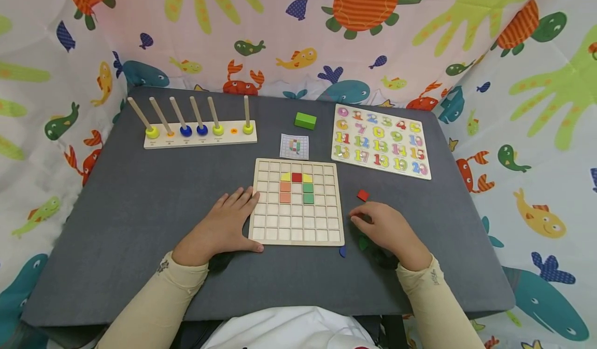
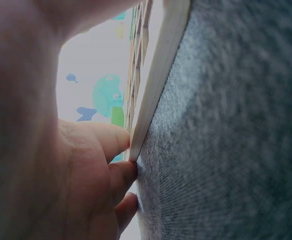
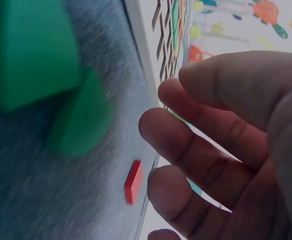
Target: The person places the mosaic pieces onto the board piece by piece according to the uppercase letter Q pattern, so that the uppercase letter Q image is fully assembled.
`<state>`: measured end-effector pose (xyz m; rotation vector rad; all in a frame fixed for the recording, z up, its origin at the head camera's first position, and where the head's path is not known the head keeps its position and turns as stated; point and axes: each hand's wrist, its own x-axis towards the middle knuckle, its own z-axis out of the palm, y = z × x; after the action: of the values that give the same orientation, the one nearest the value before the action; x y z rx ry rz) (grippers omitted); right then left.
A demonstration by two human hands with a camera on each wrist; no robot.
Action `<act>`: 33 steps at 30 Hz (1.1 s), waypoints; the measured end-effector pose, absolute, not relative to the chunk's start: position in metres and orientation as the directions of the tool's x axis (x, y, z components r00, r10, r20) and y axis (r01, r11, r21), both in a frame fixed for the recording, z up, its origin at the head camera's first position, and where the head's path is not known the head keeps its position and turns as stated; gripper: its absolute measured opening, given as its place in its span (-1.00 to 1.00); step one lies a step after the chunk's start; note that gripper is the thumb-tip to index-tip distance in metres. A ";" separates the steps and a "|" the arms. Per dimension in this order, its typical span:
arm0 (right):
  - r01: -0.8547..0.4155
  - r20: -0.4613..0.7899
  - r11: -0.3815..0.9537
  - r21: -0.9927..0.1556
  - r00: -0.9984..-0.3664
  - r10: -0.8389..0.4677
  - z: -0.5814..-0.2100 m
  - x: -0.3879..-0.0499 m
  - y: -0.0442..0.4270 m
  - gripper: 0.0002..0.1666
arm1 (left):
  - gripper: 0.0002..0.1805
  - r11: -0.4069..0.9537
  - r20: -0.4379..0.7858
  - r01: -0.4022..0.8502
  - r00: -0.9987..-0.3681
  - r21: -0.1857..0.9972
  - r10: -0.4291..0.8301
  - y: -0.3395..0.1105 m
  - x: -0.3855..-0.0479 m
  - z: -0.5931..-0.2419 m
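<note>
The grey surface (image 1: 116, 224) carries a number board (image 1: 391, 166) toward its far right corner, a wooden grid board (image 1: 272, 233) near its middle, partly filled with coloured tiles (image 1: 296, 177), and a peg stand (image 1: 200, 140) toward its far left corner. The left hand (image 1: 228, 224) spreads against the grid board's left edge; the right hand (image 1: 384, 224), fingers loosely bent, hovers off the right edge. Beyond the far edge lie a pattern card (image 1: 294, 151) and a green block (image 1: 305, 121); a red square (image 1: 363, 195) lies just past the right hand.
</note>
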<state>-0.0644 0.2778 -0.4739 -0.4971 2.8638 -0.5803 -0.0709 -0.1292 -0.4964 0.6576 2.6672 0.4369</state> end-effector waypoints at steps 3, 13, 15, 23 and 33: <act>-0.269 -0.104 0.871 -0.411 -0.935 -0.338 -0.474 -0.060 0.284 -0.81 | 0.49 0.845 -0.269 0.380 -0.828 0.376 0.492 -0.130 -0.071 -0.496; -0.241 -0.089 0.872 -0.425 -0.948 -0.305 -0.477 -0.051 0.299 -0.78 | 0.48 0.847 -0.263 0.382 -0.831 0.370 0.490 -0.130 -0.072 -0.494; -0.245 -0.075 0.874 -0.419 -0.950 -0.302 -0.479 -0.053 0.301 -0.73 | 0.48 0.846 -0.261 0.382 -0.831 0.373 0.491 -0.130 -0.071 -0.494; -0.306 -0.035 0.923 -0.235 -0.946 -0.322 -0.489 -0.074 0.304 -0.34 | 0.47 0.840 -0.258 0.379 -0.830 0.389 0.494 -0.131 -0.071 -0.495; -0.282 0.055 0.944 -0.169 -0.959 -0.277 -0.493 -0.091 0.293 -0.81 | 0.50 0.831 -0.234 0.387 -0.834 0.398 0.500 -0.131 -0.072 -0.506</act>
<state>-0.0914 0.2931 -0.4933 -0.4494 3.1281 -0.2784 -0.0725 -0.1312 -0.5056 0.6703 2.6829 0.4833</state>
